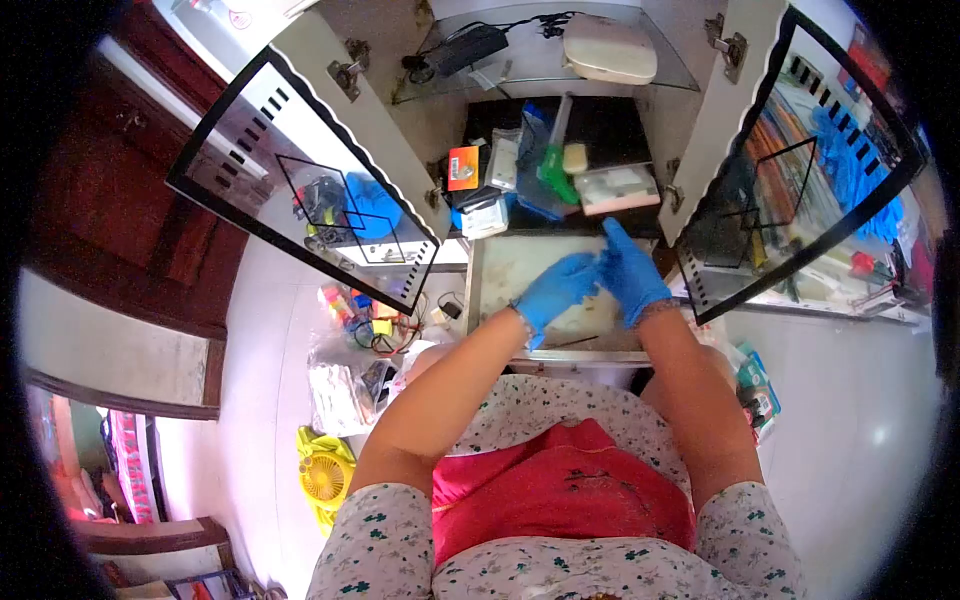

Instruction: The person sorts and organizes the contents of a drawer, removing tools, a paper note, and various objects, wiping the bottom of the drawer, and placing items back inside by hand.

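Head view: drawer (508,285) beneath left hand (560,288), right hand (632,276)

A yellow fan (326,478) sits on the pale tiled floor (262,400) at near left, a clear plastic bag (340,398) just beyond it. Dark red wooden panels (110,200) stand farther left. At the far side, a black adapter (474,52) lies left of a rounded white case (608,48) on a glass shelf (540,72).
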Demonstrator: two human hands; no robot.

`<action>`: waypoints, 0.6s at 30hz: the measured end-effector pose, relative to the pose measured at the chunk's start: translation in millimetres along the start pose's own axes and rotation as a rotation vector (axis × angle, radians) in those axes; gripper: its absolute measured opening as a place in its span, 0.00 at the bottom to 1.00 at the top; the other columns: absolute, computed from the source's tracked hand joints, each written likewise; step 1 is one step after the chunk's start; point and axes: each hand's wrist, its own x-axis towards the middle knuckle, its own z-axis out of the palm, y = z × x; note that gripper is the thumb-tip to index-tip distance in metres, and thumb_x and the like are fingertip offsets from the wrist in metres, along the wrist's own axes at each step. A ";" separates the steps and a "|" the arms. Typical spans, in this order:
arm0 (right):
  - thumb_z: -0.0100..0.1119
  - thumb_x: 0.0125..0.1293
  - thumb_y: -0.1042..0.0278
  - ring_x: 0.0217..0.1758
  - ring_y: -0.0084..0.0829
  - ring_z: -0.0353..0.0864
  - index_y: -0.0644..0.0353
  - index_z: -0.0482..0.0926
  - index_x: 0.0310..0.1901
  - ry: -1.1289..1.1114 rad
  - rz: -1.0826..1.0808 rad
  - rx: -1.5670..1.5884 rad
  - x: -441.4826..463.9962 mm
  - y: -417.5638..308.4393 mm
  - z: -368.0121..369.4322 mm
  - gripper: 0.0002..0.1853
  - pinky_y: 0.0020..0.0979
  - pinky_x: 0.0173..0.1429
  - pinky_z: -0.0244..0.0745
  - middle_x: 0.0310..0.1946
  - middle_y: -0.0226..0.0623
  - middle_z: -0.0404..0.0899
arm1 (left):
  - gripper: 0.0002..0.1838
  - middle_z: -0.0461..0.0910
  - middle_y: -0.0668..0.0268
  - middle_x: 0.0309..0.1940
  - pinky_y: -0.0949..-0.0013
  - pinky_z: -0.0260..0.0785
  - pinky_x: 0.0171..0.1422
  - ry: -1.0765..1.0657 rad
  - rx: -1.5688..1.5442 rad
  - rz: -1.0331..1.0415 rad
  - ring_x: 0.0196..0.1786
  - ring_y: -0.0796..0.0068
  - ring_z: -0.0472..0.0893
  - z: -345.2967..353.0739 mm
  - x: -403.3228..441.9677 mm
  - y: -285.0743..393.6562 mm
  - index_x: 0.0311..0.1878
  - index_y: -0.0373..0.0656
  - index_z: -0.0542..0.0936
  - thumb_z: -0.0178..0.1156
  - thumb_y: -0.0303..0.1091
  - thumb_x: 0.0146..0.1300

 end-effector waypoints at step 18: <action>0.52 0.57 0.61 0.27 0.19 0.71 0.53 0.75 0.30 -0.033 -0.299 -0.362 19.7 24.8 -46.9 0.07 0.20 0.32 0.66 0.25 0.26 0.75 | 0.25 0.72 0.56 0.50 0.71 0.63 0.56 0.253 0.609 0.109 0.49 0.68 0.74 -19.9 25.0 -18.1 0.58 0.37 0.63 0.52 0.35 0.59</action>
